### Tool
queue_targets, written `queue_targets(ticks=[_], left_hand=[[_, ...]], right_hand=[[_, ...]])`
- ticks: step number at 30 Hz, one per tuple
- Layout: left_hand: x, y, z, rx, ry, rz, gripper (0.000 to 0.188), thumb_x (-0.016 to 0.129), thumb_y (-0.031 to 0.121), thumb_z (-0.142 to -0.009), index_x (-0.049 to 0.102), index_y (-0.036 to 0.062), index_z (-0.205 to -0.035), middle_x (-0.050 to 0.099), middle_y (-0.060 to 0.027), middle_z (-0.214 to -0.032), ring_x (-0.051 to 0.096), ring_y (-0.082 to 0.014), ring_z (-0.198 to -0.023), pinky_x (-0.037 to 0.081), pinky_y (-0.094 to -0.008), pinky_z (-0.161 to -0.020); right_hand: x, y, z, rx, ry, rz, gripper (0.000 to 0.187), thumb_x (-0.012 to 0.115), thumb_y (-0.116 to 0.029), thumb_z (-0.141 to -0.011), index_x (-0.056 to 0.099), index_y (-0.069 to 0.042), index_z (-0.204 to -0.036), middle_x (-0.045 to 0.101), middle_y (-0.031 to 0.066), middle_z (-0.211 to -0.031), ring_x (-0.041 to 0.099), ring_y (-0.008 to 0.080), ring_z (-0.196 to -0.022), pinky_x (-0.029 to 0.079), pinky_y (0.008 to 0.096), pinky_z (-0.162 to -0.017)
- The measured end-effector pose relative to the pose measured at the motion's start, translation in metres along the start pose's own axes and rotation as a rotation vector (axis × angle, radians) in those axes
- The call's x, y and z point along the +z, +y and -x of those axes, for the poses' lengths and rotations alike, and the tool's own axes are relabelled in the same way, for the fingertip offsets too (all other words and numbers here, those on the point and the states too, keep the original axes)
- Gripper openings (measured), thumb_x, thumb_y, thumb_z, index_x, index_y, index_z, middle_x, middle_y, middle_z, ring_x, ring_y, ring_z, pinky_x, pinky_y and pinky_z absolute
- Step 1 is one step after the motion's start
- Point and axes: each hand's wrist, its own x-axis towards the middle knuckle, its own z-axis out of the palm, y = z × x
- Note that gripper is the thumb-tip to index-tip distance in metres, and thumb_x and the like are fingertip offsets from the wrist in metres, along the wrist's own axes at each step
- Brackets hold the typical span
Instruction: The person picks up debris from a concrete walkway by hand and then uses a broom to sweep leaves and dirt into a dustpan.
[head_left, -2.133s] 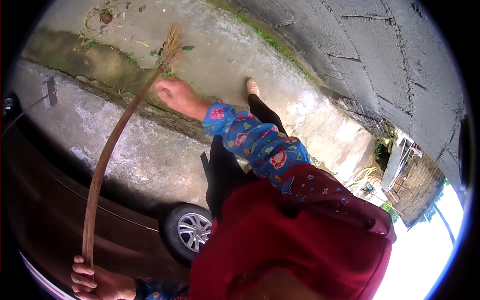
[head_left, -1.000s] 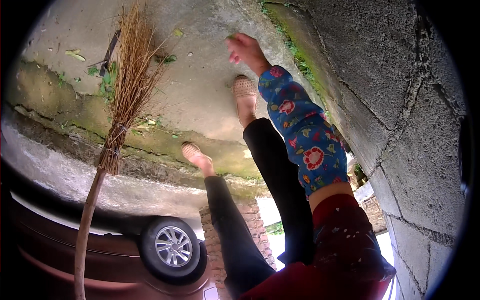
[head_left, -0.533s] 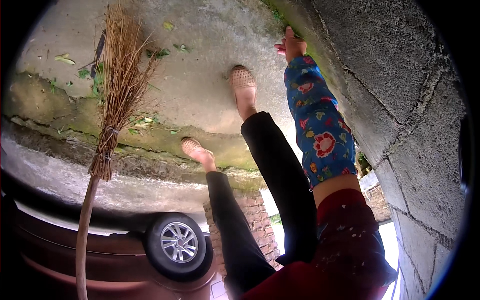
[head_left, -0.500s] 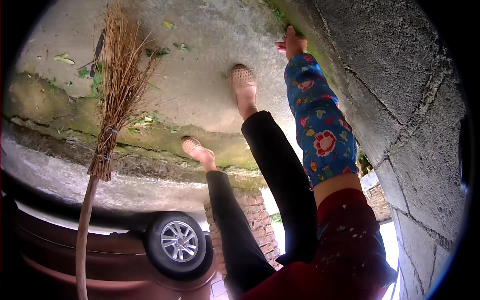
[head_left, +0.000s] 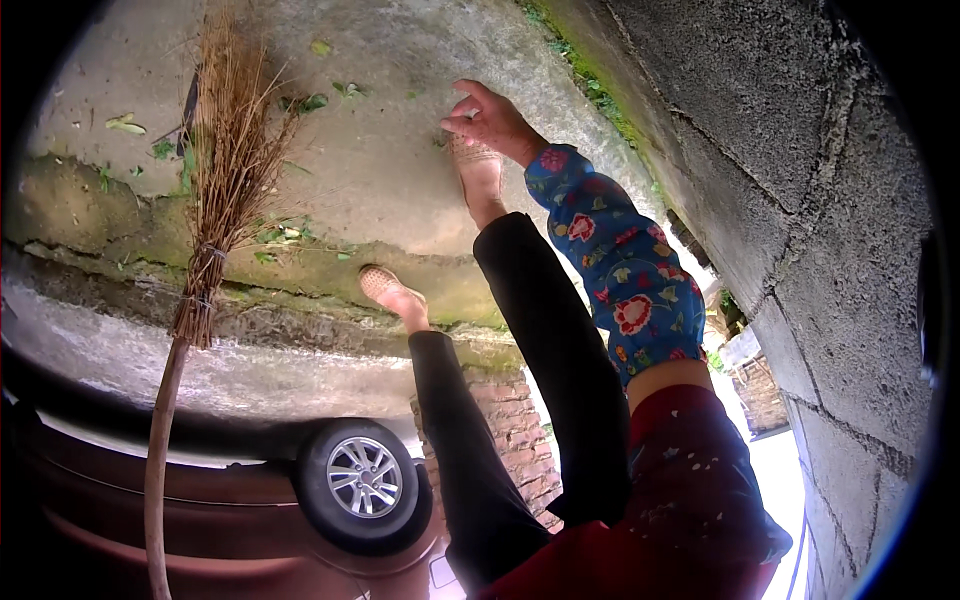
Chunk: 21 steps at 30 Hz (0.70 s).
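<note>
My right hand, below a blue floral oversleeve, hangs over the concrete ground in front of my right shoe. Its fingers are bent but apart, and I see nothing between them. To the left is a twig broom with a long wooden handle; the handle runs out at the lower edge, so what holds it there is hidden. My left hand does not show.
A grey block wall rises on the right, with moss along its foot. Leaves are scattered on the concrete. A cracked, mossy ledge crosses the left side. A car wheel and brick pillar appear below.
My right hand has moved left and nearer, from the mossy foot of the wall to above my right shoe. The broom has shifted slightly left in the view.
</note>
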Motion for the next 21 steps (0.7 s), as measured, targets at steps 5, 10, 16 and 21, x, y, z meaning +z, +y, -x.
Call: queue_targets(ticks=[5,10,16,21], left_hand=[[0.040,0.193,-0.007,-0.702,-0.153,1.526,0.010,0.053,0.019,-0.079,0.044,0.0141,-0.078,0.045,0.0006,-0.069,0.048,-0.0177,-0.062,0.039,-0.0312,-0.062],[0.038,0.399,-0.017,-1.240,-0.219,2.110,0.010,0.051,0.019,-0.080,0.043,0.0141,-0.081,0.045,0.0006,-0.074,0.047,-0.0174,-0.066,0.038,-0.0309,-0.064],[0.025,0.543,-0.017,-1.422,-0.370,2.198,0.011,0.050,0.020,-0.081,0.042,0.0141,-0.086,0.044,0.0006,-0.079,0.046,-0.0170,-0.070,0.037,-0.0306,-0.067],[0.020,0.590,-0.017,-1.443,-0.451,2.202,0.013,0.048,0.020,-0.082,0.041,0.0140,-0.090,0.043,0.0006,-0.083,0.045,-0.0168,-0.074,0.036,-0.0304,-0.069]], right_hand=[[-0.083,0.070,0.009,0.233,0.895,-0.361,0.025,0.059,-0.020,-0.080,0.057,0.002,-0.092,0.059,0.0123,-0.076,0.060,0.0216,-0.053,0.047,0.0299,-0.040],[-0.125,0.090,0.002,0.330,1.009,-0.428,0.029,0.057,-0.019,-0.082,0.053,0.004,-0.099,0.059,0.0167,-0.077,0.062,0.0275,-0.053,0.050,0.0358,-0.038],[-0.129,0.086,-0.011,0.337,0.971,-0.469,0.028,0.054,-0.017,-0.084,0.048,0.000,-0.105,0.059,0.0163,-0.081,0.063,0.0340,-0.064,0.051,0.0402,-0.044],[-0.137,0.102,0.001,0.389,1.007,-0.468,0.024,0.049,-0.018,-0.084,0.053,0.001,-0.098,0.059,0.0158,-0.079,0.063,0.0329,-0.068,0.050,0.0391,-0.047]])
